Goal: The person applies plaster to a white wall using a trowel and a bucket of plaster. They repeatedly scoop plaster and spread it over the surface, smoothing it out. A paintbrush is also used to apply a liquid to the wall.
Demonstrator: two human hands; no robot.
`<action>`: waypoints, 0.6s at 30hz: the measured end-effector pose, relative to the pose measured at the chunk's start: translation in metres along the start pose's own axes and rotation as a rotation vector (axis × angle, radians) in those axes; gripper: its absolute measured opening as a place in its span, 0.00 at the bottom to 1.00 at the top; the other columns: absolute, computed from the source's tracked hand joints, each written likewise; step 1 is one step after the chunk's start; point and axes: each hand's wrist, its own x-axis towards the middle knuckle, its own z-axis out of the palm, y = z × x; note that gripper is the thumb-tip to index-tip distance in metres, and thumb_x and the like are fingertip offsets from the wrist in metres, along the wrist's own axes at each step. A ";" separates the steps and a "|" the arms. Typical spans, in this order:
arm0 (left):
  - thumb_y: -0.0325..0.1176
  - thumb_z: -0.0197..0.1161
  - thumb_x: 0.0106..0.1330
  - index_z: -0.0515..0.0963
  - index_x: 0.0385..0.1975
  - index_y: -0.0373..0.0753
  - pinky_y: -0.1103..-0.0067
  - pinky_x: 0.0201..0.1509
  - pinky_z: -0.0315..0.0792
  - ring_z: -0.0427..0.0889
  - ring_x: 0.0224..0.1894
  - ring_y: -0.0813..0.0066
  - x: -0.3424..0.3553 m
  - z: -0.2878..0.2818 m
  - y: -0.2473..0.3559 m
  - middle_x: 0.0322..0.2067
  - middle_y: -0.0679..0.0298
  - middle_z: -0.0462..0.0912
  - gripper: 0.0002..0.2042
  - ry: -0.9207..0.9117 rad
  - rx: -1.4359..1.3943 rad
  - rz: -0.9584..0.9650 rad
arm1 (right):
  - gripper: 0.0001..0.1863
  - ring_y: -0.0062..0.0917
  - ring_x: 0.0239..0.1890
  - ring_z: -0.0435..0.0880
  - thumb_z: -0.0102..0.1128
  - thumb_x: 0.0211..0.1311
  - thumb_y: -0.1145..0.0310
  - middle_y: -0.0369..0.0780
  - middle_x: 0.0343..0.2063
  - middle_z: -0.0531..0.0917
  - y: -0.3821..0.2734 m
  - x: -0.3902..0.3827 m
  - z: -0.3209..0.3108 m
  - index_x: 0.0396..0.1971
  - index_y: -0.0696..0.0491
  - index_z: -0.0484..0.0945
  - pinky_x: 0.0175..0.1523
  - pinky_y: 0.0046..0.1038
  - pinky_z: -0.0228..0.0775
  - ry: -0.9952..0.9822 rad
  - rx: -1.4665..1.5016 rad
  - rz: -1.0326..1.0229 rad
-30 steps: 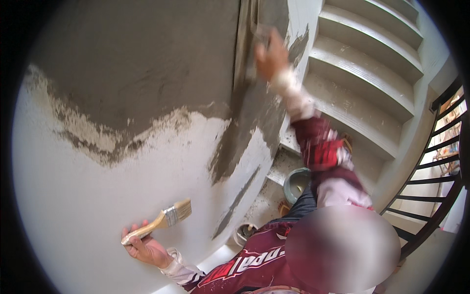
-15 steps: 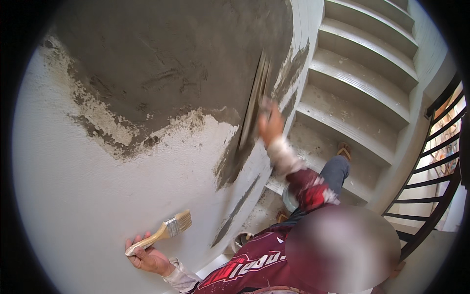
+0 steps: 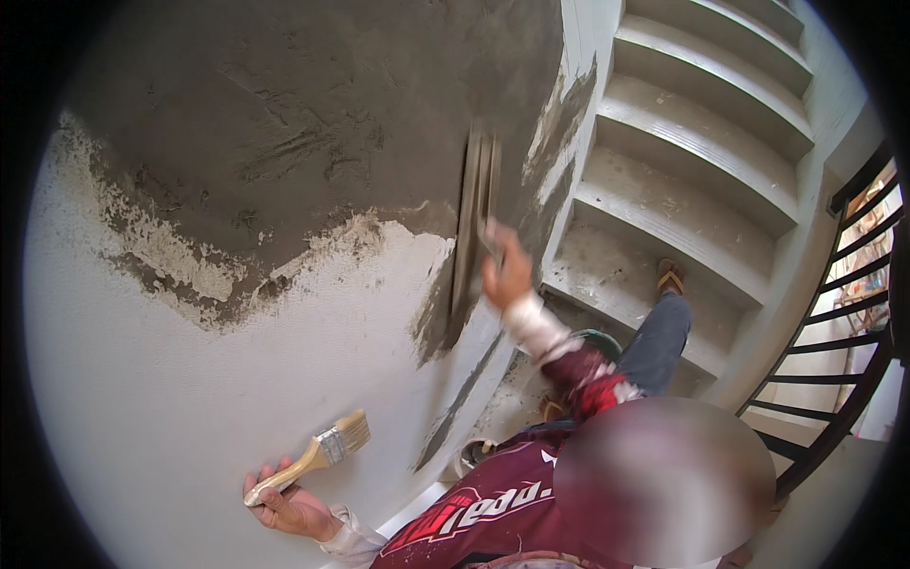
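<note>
My left hand is closed round the wooden handle of a wide paintbrush. The brush's pale bristles point up and to the right, in front of the white part of the wall. My right hand, slightly blurred, grips a long, narrow plastering trowel. This trowel lies along the wall, over the right-hand side of the wet grey plaster. Its handle is mostly hidden by my fingers. Rough ridges mark the plaster's surface, and its lower border is ragged against the white wall.
Concrete stairs climb on the right, spattered with plaster. A sandalled foot rests on a step. A bucket with a green rim stands partly behind my right arm; a small container sits lower down. A dark railing borders the stairs.
The trowel and my right hand have moved left and a little downward across the plaster. My left hand and the brush have barely shifted. More of the green-rimmed bucket shows.
</note>
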 end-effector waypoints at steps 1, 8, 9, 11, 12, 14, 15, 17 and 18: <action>0.48 0.61 0.67 0.66 0.52 0.30 0.67 0.44 0.80 0.83 0.35 0.60 -0.003 0.001 0.001 0.40 0.56 0.76 0.27 0.012 0.007 0.002 | 0.24 0.46 0.55 0.78 0.54 0.54 0.80 0.51 0.49 0.80 -0.012 0.063 -0.016 0.54 0.56 0.71 0.60 0.37 0.70 0.026 -0.069 -0.072; 0.46 0.57 0.71 0.64 0.56 0.29 0.66 0.50 0.78 0.81 0.41 0.61 -0.001 -0.009 -0.007 0.43 0.55 0.75 0.26 -0.044 -0.025 -0.021 | 0.22 0.48 0.54 0.78 0.50 0.53 0.80 0.55 0.49 0.79 -0.032 0.103 -0.029 0.51 0.60 0.73 0.57 0.41 0.70 0.005 -0.090 -0.047; 0.46 0.57 0.71 0.64 0.56 0.30 0.66 0.50 0.78 0.81 0.41 0.61 0.000 -0.012 -0.005 0.43 0.55 0.75 0.26 -0.046 -0.019 -0.017 | 0.24 0.47 0.57 0.77 0.49 0.50 0.82 0.55 0.51 0.78 -0.021 0.051 -0.013 0.52 0.61 0.73 0.59 0.40 0.69 0.001 0.050 -0.041; 0.46 0.57 0.71 0.65 0.55 0.29 0.67 0.48 0.79 0.82 0.39 0.61 -0.001 -0.002 -0.002 0.42 0.55 0.75 0.25 -0.031 -0.025 -0.009 | 0.26 0.43 0.61 0.74 0.53 0.50 0.84 0.53 0.55 0.77 -0.006 -0.098 0.009 0.55 0.59 0.72 0.67 0.36 0.63 -0.096 -0.014 0.084; 0.46 0.57 0.70 0.65 0.54 0.29 0.68 0.46 0.80 0.82 0.37 0.60 -0.002 0.006 0.004 0.41 0.55 0.76 0.25 -0.009 -0.027 -0.006 | 0.26 0.42 0.61 0.75 0.54 0.52 0.82 0.53 0.55 0.77 -0.005 -0.138 0.011 0.55 0.57 0.72 0.66 0.35 0.63 -0.182 0.060 0.296; 0.46 0.57 0.70 0.66 0.52 0.29 0.68 0.43 0.82 0.83 0.35 0.59 0.002 0.011 0.003 0.39 0.55 0.76 0.24 0.020 -0.020 0.009 | 0.26 0.43 0.60 0.75 0.53 0.53 0.82 0.52 0.54 0.77 -0.006 -0.090 0.016 0.56 0.56 0.72 0.66 0.36 0.64 -0.098 0.079 0.150; 0.45 0.57 0.71 0.66 0.52 0.29 0.68 0.43 0.82 0.83 0.35 0.59 0.002 0.009 0.002 0.39 0.55 0.76 0.24 0.000 -0.005 -0.006 | 0.26 0.44 0.60 0.75 0.52 0.53 0.82 0.52 0.54 0.77 -0.011 -0.056 0.007 0.56 0.56 0.71 0.65 0.36 0.64 -0.056 0.072 0.091; 0.45 0.57 0.71 0.66 0.52 0.29 0.68 0.42 0.82 0.83 0.35 0.59 -0.004 0.008 -0.001 0.39 0.55 0.76 0.24 0.011 -0.001 -0.012 | 0.28 0.46 0.59 0.75 0.51 0.56 0.80 0.52 0.56 0.76 -0.027 0.073 -0.022 0.60 0.56 0.67 0.64 0.38 0.66 -0.068 -0.002 -0.223; 0.45 0.57 0.70 0.66 0.53 0.29 0.68 0.42 0.82 0.83 0.35 0.59 -0.005 0.006 -0.002 0.39 0.55 0.76 0.24 0.032 0.001 -0.005 | 0.25 0.49 0.55 0.77 0.52 0.59 0.75 0.53 0.57 0.74 -0.063 0.136 -0.037 0.59 0.56 0.68 0.62 0.39 0.68 -0.111 -0.133 -0.138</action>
